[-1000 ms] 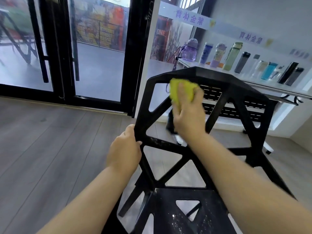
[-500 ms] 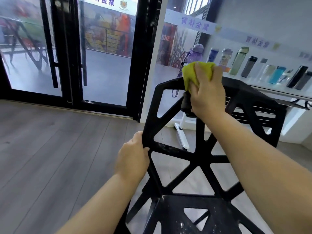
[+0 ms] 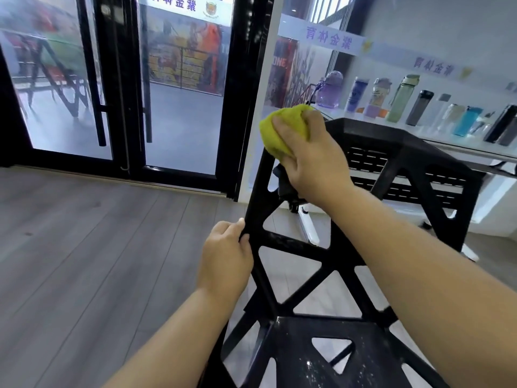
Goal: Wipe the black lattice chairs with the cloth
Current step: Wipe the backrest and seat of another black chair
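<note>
Black lattice chair (image 3: pixel 293 245) stands near and right of centre on the grey wooden floor (image 3: pixel 84 247). Its seat, flecked with white specks, is nearest the camera, and its backrest of triangular openings rises on the far side. The right hand (image 3: pixel 316 161) reaches over the seat to the top left corner of the backrest, where it presses a bunched yellow-green cloth (image 3: pixel 275 138) against the frame. Its fingers (image 3: pixel 288 127) are curled over the cloth and hold it. The left hand (image 3: pixel 226 259) grips the left edge of the backrest lower down, at a joint where a cross strut meets the upright, with its fingers wrapped round the black bar. Both forearms are bare. On the far left are glass doors (image 3: pixel 179 102) in black frames. On the far right a row of coloured bottles (image 3: pixel 402 98) stands upright on a white table (image 3: pixel 436 135) that runs behind the top of the backrest.
</note>
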